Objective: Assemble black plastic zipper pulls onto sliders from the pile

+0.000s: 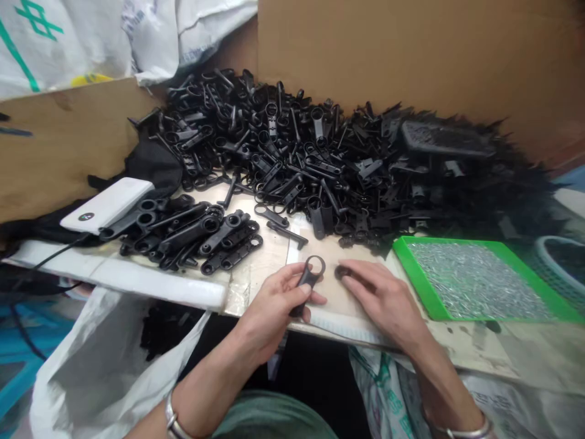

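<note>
Black plastic, shaped into a flat arm with an open ring at one end, makes up the part [309, 278] held above the front edge of a worktable [267, 259], its ring pointing up and away from the worker. The left hand [278, 299] is closed around the arm's shaft, thumb laid across the near face and fingers curled behind, leaving the ring uncovered. Just beside it, apart from the ring, the right hand [386, 299] is partly curled, palm down, with thumb and fingertips closed on a small round black piece [340, 272]; the fingers hide much of it.

Beyond the hands, a loose black arm [287, 235] lies on the tabletop in front of a large mound of similar black parts [297, 161], heaped against cardboard panels [411, 55]. To the left, a smaller stack of black arms [196, 235] lies beside a white box-shaped device [107, 204] with a dark cable [59, 251] near it. To the right, a green tray [412, 281] holds a mass of small silvery metal pieces [479, 280]. Below the table's left side, a white sack [82, 372] hangs open, dark items [167, 329] inside.
</note>
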`<state>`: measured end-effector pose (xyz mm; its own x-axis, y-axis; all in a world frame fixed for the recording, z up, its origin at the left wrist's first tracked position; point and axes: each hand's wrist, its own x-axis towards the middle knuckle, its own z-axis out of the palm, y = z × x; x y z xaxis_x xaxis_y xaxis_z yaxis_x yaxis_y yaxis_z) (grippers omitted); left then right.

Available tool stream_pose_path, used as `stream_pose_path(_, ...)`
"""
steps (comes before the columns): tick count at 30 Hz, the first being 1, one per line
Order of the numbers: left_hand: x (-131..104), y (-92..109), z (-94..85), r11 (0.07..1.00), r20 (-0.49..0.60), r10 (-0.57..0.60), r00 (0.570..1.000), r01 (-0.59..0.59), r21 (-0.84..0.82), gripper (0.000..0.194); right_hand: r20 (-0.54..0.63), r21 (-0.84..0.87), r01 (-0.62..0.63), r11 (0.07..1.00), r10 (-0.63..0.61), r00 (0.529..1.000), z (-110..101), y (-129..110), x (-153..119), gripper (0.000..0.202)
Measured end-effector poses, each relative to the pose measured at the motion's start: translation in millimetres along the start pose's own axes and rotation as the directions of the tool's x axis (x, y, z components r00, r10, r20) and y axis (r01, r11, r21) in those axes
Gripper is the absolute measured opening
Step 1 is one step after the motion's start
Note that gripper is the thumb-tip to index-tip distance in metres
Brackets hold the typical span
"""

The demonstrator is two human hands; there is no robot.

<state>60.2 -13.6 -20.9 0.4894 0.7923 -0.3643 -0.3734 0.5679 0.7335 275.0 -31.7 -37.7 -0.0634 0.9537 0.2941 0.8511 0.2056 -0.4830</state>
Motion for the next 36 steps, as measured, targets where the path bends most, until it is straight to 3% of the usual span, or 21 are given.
stream_pose_path(2,1,-1,0.4,1.0,-0.002,-0.009,1.0,0.009,-0.02,0.037,-0.013,-0.116,0.098,0.988,-0.1,0.995,1,3,-13,0.023)
stream_pose_path(6,1,-1,2.2,0.996,-0.004,-0.038,0.999,0.037,-0.079,0.042,0.015,-0.24,0.166,0.957,-0.167,0.986,0,9,-21,0.022)
stream_pose_path(9,-1,-1,2.3,0.995,-0.005,-0.042,0.999,0.041,-0.091,0.043,0.103,-0.249,0.178,0.952,-0.157,0.982,-4,9,-15,0.02)
stream_pose_path(12,-3,-1,0.4,0.994,-0.011,-0.035,0.999,0.033,-0.105,0.045,0.119,-0.263,0.129,0.956,-0.1,0.988,-9,3,-8,0.018)
stream_pose_path(16,-3,-2,-1.7,0.993,-0.028,-0.026,0.999,0.022,-0.12,0.046,-0.012,-0.03,0.101,0.994,-0.102,0.995,-15,-20,-1,0.027)
stream_pose_path(18,-2,-3,-1.6,0.993,-0.002,-0.013,1.0,0.013,-0.116,0.046,-0.075,0.137,0.102,0.985,-0.092,0.993,-14,-35,2,0.025)
stream_pose_path(20,-2,-3,-0.9,0.994,0.05,0.009,0.999,-0.003,-0.106,0.046,-0.136,0.195,0.132,0.972,-0.106,0.985,-7,-48,6,0.022)
stream_pose_path(24,-2,-2,0.4,0.994,0.134,0.073,0.988,-0.062,-0.088,0.045,-0.235,0.121,0.221,0.968,-0.189,0.954,10,-56,11,0.02)
stream_pose_path(27,-3,-1,0.7,0.991,0.163,0.117,0.98,-0.106,-0.076,0.045,-0.243,0.086,0.241,0.967,-0.214,0.946,17,-54,12,0.019)
stream_pose_path(32,-4,-3,-0.4,0.981,0.22,0.191,0.957,-0.194,-0.008,0.054,-0.237,0.037,0.273,0.961,-0.257,0.937,16,-59,12,0.018)
stream_pose_path(36,-4,-6,-3.7,0.933,0.26,0.278,0.925,-0.324,0.155,0.055,-0.217,0.034,0.285,0.958,-0.271,0.938,14,-64,13,0.018)
